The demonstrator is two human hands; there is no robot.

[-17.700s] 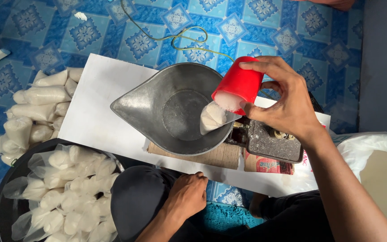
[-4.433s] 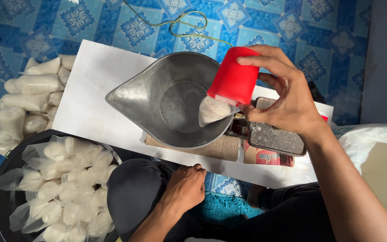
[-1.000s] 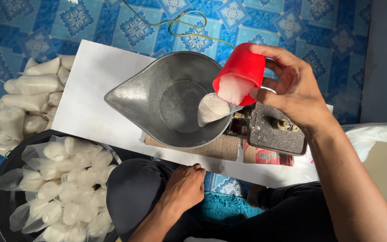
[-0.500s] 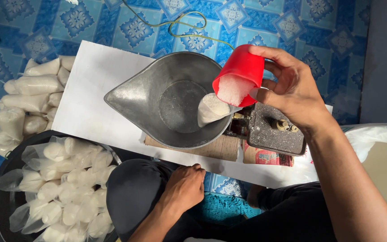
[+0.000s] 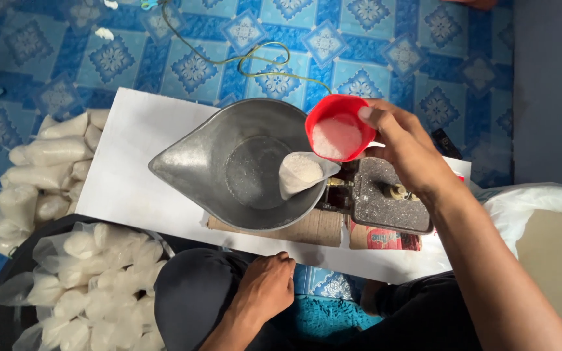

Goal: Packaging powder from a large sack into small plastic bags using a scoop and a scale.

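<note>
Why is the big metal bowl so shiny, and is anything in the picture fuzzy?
Head view: light glares off the metal pan, brightest on its left spout. The red cup and the small bag look sharp. The right arm near the camera is slightly soft, and the frame's corners are darker.

Metal pan point(image 5: 229, 162) centre open, filled bag point(image 5: 297, 172) and red cup point(image 5: 337, 127) crowding right rim

Home floor: blue patterned tiles point(image 5: 417, 52), scale point(image 5: 385, 201)
</note>
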